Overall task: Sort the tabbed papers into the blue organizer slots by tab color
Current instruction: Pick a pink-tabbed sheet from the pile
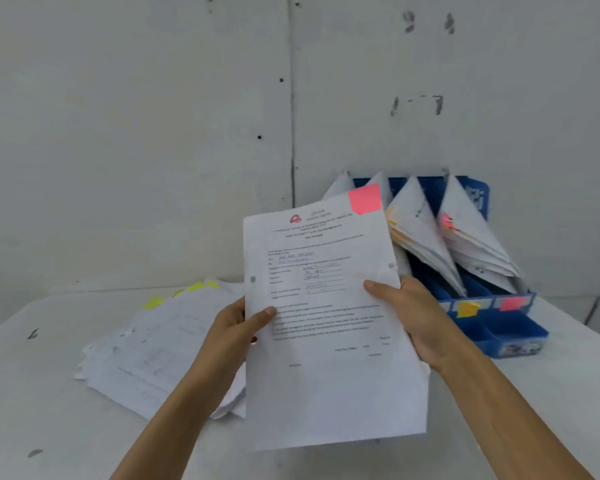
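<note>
— Where is the paper?
— You hold the printed paper (pixel 329 323), pink tab (pixel 365 199) at its top right corner, upright above the white table (pixel 32 393), partly covering the blue organizer (pixel 513 334).
— And the hands?
— Your left hand (pixel 236 327) pinches the left edge, thumb on the face. Your right hand (pixel 413 317) grips the right edge, fingers curled behind.
— Around it?
— A loose stack of papers (pixel 146 351) with yellow tabs (pixel 155 302) lies at left. The organizer's slots hold filed sheets (pixel 420 237), and an orange label (pixel 467 309) and a pink label (pixel 511 303) sit on its front.
</note>
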